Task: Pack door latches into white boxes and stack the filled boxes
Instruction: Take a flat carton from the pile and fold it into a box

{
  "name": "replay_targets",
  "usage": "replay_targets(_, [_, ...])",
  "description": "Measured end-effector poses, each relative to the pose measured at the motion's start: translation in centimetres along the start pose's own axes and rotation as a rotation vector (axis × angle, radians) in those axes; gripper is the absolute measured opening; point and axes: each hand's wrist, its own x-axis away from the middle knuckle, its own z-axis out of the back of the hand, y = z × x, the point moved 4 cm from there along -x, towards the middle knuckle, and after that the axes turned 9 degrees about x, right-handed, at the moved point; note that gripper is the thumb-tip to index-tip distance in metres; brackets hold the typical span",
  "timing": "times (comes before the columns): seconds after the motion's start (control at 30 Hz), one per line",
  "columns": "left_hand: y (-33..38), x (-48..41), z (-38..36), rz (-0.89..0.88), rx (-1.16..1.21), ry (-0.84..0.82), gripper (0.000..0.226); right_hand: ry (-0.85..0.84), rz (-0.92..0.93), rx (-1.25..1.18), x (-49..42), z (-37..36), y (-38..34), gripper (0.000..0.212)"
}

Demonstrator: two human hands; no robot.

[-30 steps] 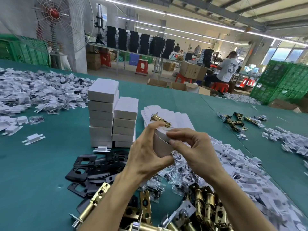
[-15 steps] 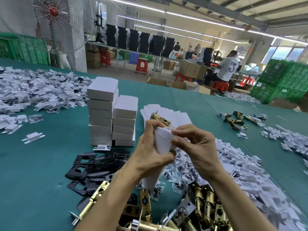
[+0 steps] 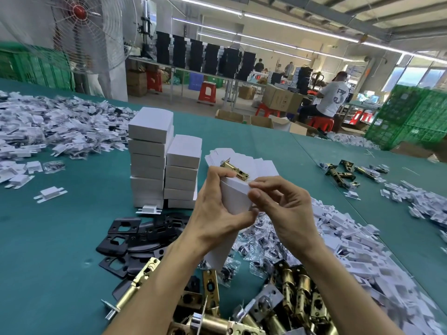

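Note:
My left hand (image 3: 217,213) grips a white box (image 3: 235,195), held upright above the table. My right hand (image 3: 283,209) pinches the box's upper right edge with thumb and fingers. Behind the box, a brass door latch (image 3: 234,169) lies on a fanned pile of flat white box blanks (image 3: 261,165). Two stacks of closed white boxes (image 3: 151,155) stand just left of my hands, the left stack taller. More brass latches (image 3: 297,301) are heaped at the near edge under my forearms.
Black strike plates (image 3: 128,235) lie left of my left wrist. Small bagged parts (image 3: 256,240) and white plastic pieces (image 3: 350,240) spread to the right. A large heap of white pieces (image 3: 48,126) covers the far left. Loose latches (image 3: 343,171) lie on the right. A seated person (image 3: 331,97) works behind the table.
The box has turned from lying low between my hands to standing upright and longer in view. My right hand's fingers shifted up to its top edge.

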Motion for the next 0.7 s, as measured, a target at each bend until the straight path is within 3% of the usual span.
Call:
replay_targets(0.2, [0.1,-0.2,0.2,0.043,0.066,-0.099,0.065,0.032,-0.152,-0.161,-0.1,0.0,0.0,0.006])
replay_targets(0.47, [-0.1,0.0,0.2,0.057,0.068,-0.042,0.053,0.019,-0.024,0.189,0.1,0.2,-0.4,0.01])
replay_targets(0.7, [-0.2,-0.1,0.5,0.05,0.12,-0.1,0.056,-0.099,-0.049,0.122,-0.3,0.9,-0.9,0.014])
